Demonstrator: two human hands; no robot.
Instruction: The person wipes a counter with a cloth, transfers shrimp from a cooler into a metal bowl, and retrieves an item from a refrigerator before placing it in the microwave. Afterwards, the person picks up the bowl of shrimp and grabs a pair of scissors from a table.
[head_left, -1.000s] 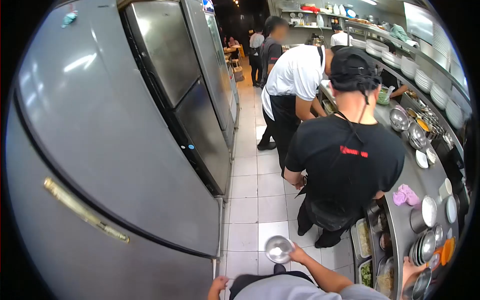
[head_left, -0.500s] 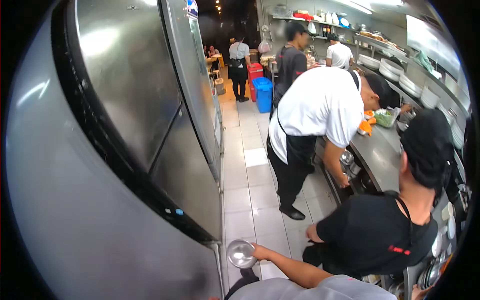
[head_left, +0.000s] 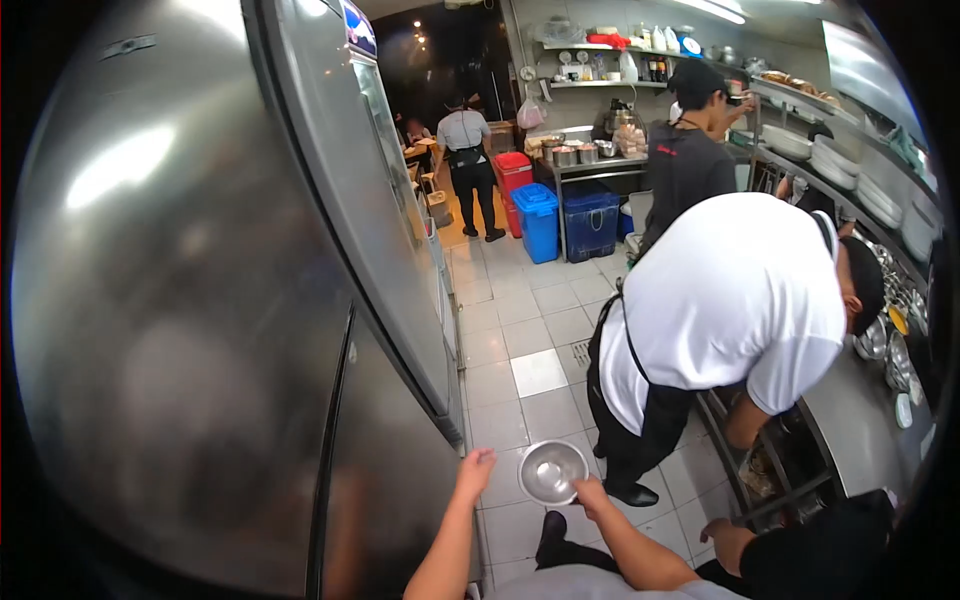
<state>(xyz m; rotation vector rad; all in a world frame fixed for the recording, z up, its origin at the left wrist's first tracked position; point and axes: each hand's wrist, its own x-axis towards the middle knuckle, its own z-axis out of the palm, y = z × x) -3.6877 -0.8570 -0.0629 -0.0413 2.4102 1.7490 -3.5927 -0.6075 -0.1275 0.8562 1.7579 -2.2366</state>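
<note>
My right hand (head_left: pixel 592 496) grips the rim of a shiny metal bowl (head_left: pixel 553 472), held low above the floor tiles. The inside of the bowl shows bare metal. To the left of the bowl, and apart from it, my left hand (head_left: pixel 476 472) is raised with nothing in it, its fingers loosely bent and partly apart. It is nearest to the lower stainless steel fridge door (head_left: pixel 385 470).
A bent-over person in a white shirt (head_left: pixel 720 290) reaches into an open counter drawer on my right. Another person's black sleeve (head_left: pixel 830 540) is close at lower right. A blue bin (head_left: pixel 536 215) and a red bin (head_left: pixel 514 175) stand ahead, past the tiled aisle (head_left: pixel 500 345).
I have advanced along the aisle, nearer the bent-over person. My left arm has come into view. The bowl stays in my right hand, and the black-clad person has slipped toward the lower right edge.
</note>
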